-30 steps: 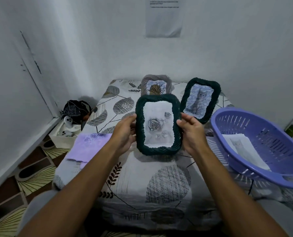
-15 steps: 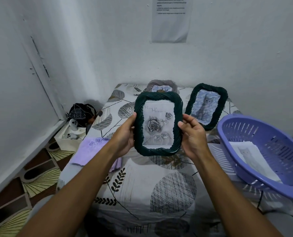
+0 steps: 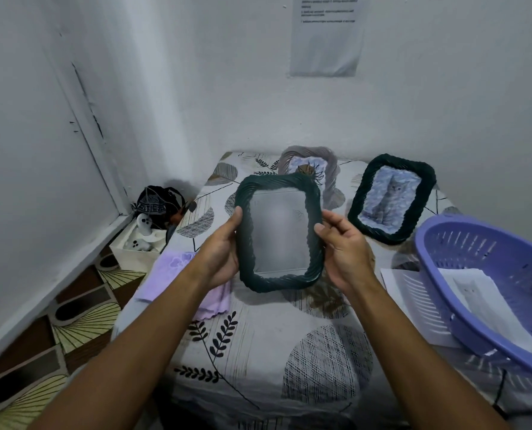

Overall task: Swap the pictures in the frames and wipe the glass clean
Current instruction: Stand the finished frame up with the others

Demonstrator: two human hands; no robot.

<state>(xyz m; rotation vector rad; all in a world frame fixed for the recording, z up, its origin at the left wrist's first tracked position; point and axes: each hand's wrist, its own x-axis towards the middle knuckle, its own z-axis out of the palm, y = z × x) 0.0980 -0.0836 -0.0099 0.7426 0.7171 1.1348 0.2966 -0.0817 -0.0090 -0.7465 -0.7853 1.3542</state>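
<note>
I've tipped the dark green frame (image 3: pixel 279 232) so its picture has blurred; my left hand (image 3: pixel 222 254) and right hand (image 3: pixel 343 248) grip its ropy edges above the leaf-print cloth (image 3: pixel 274 342), white walls (image 3: pixel 196 88) behind, lilac slotted plastic basket (image 3: pixel 488 293) to my right.

Two bare forearms in view, no sleeves visible up to the frame edge. Left hand (image 3: pixel 219 252) and right hand (image 3: pixel 343 252) both bare: no gloves, no rings, no watch or wristband at either wrist. Short nails on the fingers. Nothing else of the person shows.
</note>
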